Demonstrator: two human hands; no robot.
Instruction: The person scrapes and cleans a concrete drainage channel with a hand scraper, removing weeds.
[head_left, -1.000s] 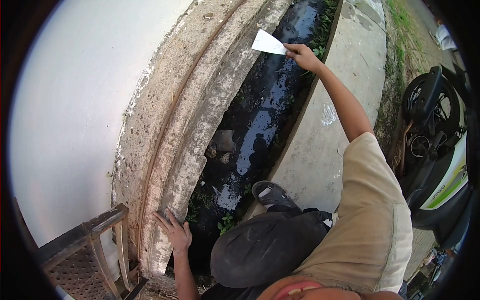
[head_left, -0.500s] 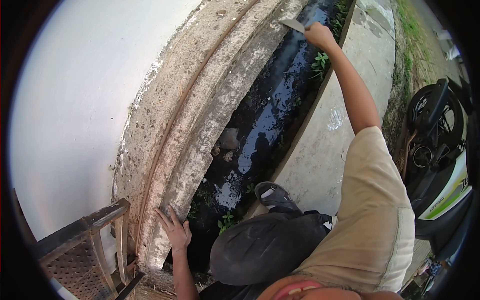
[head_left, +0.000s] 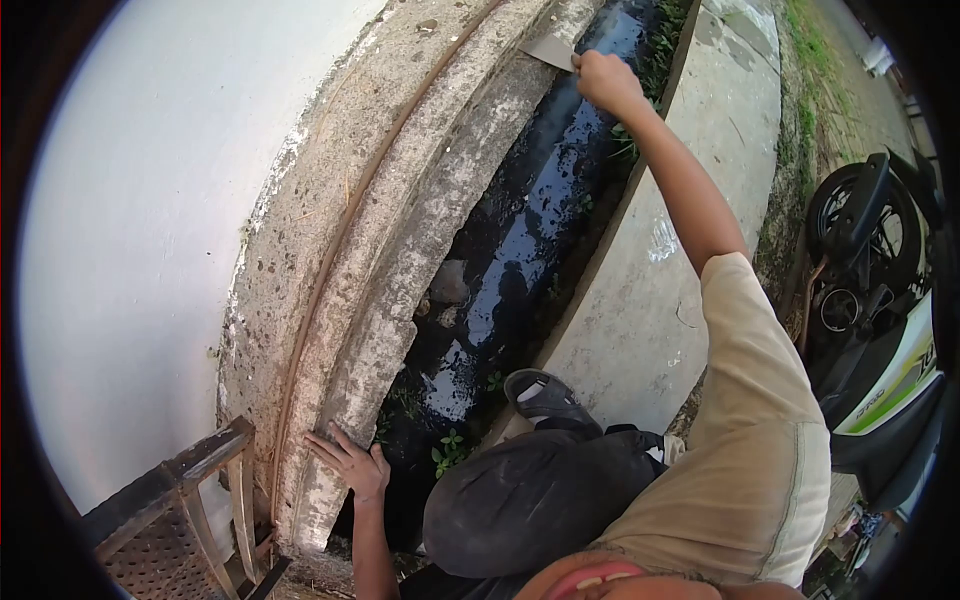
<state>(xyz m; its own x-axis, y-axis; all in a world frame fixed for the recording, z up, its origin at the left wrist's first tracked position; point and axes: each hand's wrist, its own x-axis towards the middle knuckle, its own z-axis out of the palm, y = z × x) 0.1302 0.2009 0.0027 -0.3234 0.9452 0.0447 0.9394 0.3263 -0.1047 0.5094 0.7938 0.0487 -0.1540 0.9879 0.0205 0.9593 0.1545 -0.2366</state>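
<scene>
one-handed, gripping the scraper [head_left: 547, 52] in the clenched right hand [head_left: 608, 83], well away from the left hand [head_left: 348, 466] splayed open on the ledge [head_left: 405, 270], with blade pointed lengthwise leftward from the fist, toward the wall side

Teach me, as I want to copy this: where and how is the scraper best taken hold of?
Probably by the narrow handle end, coming from the drain side and closing the fist, as the right hand does. The scraper's blade is thin and flares toward the concrete ledge, so this should keep fingers off its edge. The fist hides the handle's shape.
</scene>
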